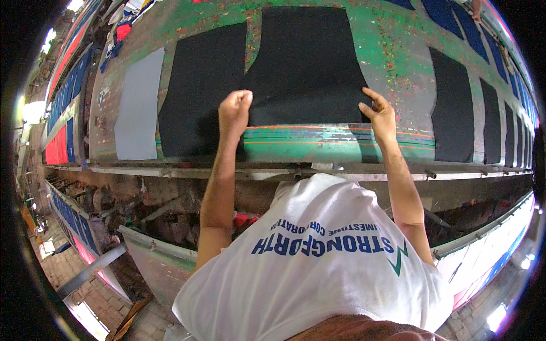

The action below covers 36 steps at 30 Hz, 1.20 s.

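Black cloth on desk, both hands at its sides

Black cloth (307,62) is lying on the green, paint-flecked desk (398,62), straight ahead of the person. Long axis is running away from the body; narrow end is pointing to the far side, wide end is facing the person. Left hand (235,108) is curling tight, clamping the cloth's near left edge. Right hand (379,111) is touching the near right edge, thumb and forefinger standing apart.

Around it: a second black piece (196,96) is lying just left, the left hand and forearm partly covering it. Grey piece (138,108) is sitting beyond that. More black pieces (455,108) are lining up well to the right, blue pieces (443,17) behind them. Metal rail (432,175) is running along the desk's near edge.
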Tool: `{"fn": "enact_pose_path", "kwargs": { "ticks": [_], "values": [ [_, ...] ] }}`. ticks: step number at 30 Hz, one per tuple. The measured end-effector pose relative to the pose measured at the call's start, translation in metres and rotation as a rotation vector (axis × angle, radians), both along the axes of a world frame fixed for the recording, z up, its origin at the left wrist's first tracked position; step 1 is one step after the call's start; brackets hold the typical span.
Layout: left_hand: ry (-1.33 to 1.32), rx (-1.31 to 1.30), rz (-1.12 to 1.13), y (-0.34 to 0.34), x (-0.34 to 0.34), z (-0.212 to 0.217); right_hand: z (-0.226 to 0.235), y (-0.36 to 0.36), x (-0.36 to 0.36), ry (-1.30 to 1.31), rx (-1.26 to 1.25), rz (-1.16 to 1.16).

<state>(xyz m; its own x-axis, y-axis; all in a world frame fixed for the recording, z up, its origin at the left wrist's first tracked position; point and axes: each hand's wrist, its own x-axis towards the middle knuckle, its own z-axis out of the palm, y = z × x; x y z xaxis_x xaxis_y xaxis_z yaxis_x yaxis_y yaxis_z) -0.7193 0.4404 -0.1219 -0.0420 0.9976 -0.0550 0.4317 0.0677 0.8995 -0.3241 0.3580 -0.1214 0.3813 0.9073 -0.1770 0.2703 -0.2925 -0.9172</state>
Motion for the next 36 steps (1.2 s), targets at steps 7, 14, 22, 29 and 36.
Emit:
{"fn": "enact_pose_path", "kwargs": {
  "ticks": [7, 14, 22, 29, 36],
  "values": [
    [0.221, 0.056, 0.019, -0.041, 0.001, -0.050, -0.032, -0.041, -0.003, 0.049, 0.016, 0.047],
    [0.200, 0.091, 0.007, -0.057, -0.006, -0.056, -0.030, -0.062, -0.012, 0.050, -0.039, 0.029],
    [0.244, 0.165, -0.003, -0.077, -0.003, -0.056, -0.035, -0.075, -0.012, -0.015, -0.031, 0.045],
    [0.257, 0.213, -0.008, -0.081, -0.002, -0.056, -0.034, -0.082, -0.018, -0.047, -0.073, 0.042],
    [0.312, 0.151, -0.028, -0.088, 0.000, -0.044, -0.033, -0.084, -0.019, -0.067, -0.088, 0.042]
  ]
}}
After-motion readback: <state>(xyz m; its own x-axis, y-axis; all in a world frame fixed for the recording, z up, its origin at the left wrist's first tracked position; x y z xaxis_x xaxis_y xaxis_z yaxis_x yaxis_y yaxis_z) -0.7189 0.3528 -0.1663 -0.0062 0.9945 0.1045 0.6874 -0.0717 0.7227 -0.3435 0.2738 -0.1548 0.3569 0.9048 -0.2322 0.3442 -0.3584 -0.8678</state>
